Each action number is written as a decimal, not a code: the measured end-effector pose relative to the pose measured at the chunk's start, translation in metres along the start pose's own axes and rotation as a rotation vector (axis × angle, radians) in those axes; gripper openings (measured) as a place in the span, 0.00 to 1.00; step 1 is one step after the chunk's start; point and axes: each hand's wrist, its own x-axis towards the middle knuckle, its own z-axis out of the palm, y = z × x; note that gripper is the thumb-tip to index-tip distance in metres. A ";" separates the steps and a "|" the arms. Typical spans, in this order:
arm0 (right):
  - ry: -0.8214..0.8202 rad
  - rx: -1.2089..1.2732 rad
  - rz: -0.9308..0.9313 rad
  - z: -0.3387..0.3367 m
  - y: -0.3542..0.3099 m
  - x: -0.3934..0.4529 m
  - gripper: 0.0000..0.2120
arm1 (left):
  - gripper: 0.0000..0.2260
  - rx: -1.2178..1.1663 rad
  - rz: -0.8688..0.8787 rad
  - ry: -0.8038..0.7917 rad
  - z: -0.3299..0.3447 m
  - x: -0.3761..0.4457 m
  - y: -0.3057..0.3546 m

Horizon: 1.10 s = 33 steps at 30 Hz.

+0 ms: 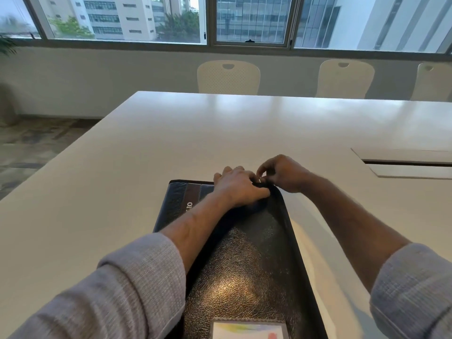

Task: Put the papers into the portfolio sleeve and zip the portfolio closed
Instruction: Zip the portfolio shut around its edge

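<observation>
Nearest, beneath both forearms, the closed black portfolio (244, 253) was laid flat on the white table (122, 167). At its far right corner the left hand (238, 189) was pressed down, while the right hand (281, 174) was pinched, seemingly on the zipper pull. The slider could be jammed at the corner bend if tugged askew.

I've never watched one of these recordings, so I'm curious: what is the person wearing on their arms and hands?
Both arms wear grey ribbed knit sleeves, pushed up toward the elbows. The left hand and right hand are bare: no gloves, watch or rings that I can see.
</observation>
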 end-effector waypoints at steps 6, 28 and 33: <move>0.134 0.303 0.157 0.015 0.003 -0.031 0.14 | 0.24 -0.085 -0.090 0.005 0.004 0.011 0.011; 0.462 0.177 0.358 0.056 -0.008 -0.052 0.12 | 0.07 -0.374 -0.325 -0.181 -0.013 0.031 0.044; 0.465 0.186 0.360 0.058 -0.007 -0.052 0.13 | 0.08 -0.307 -0.345 -0.351 -0.023 0.037 0.047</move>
